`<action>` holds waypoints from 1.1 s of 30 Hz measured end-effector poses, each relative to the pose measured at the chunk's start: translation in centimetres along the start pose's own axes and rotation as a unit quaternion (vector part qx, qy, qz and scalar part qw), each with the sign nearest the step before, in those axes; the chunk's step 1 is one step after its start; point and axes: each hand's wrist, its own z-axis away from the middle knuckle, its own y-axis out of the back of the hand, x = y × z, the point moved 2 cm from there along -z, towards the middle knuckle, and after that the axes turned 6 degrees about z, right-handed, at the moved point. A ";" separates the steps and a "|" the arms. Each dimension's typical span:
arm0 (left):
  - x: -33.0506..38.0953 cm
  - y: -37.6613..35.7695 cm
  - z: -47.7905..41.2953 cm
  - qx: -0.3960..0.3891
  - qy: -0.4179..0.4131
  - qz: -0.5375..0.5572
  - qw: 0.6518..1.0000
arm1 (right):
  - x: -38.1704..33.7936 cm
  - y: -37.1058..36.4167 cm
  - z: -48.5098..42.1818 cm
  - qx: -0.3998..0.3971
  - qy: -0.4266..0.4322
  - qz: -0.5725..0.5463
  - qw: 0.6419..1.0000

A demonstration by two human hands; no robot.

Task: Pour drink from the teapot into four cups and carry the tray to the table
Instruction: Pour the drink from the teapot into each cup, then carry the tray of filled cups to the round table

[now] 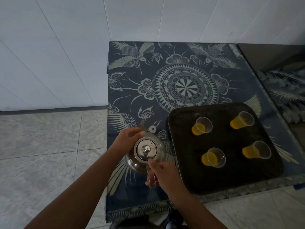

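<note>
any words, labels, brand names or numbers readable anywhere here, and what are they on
None: no readable text anywhere in this view.
The patterned cloth carries only butterfly, flower and medallion designs, no letters.
The teapot, its metal lid, the four clear cups, such as the one at, and the dark tray bear no visible label, brand or number.
The wall tiles are plain.

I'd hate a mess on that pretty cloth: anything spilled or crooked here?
Nothing stands out. All four cups stand upright on the tray with orange drink inside, and the glass teapot sits upright with no visible spill.
</note>
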 end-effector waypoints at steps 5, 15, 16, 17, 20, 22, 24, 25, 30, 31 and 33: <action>-0.5 0.0 0.6 0.016 -0.009 -0.005 1.000 | 0.2 0.2 -0.1 -0.005 0.012 0.024 1.000; 0.1 0.2 1.0 0.015 -0.006 -0.026 1.000 | 0.2 0.3 -0.4 -0.009 0.017 0.034 0.999; 0.2 0.3 1.1 0.013 -0.004 -0.026 1.000 | 0.2 0.3 -0.3 -0.009 0.016 0.037 0.999; 0.3 0.3 1.1 0.012 -0.003 -0.026 1.000 | 0.2 0.4 -0.3 -0.009 0.014 0.039 0.999; 0.7 0.3 1.4 0.001 -0.003 -0.041 0.999 | 0.2 0.3 -0.2 -0.009 0.003 0.031 0.999; 1.2 0.3 1.7 -0.005 -0.005 -0.060 0.998 | 0.1 0.4 -0.2 -0.006 -0.009 0.029 1.000; 1.7 0.2 2.0 -0.003 -0.003 -0.079 0.997 | -0.1 0.4 -0.1 -0.003 -0.011 0.033 0.999; 2.1 0.2 2.1 0.002 -0.003 -0.091 0.996 | -0.2 0.4 0.0 -0.001 -0.007 0.040 0.999; 4.5 0.5 3.3 0.080 -0.017 -0.152 0.985 | -0.9 1.1 0.4 0.004 0.008 0.088 0.996; 5.1 0.5 3.8 0.101 -0.026 -0.168 0.980 | -1.0 1.4 0.5 0.004 0.006 0.097 0.995; 6.2 0.2 4.9 0.128 -0.053 -0.193 0.971 | -1.2 2.4 0.8 0.001 0.007 0.112 0.994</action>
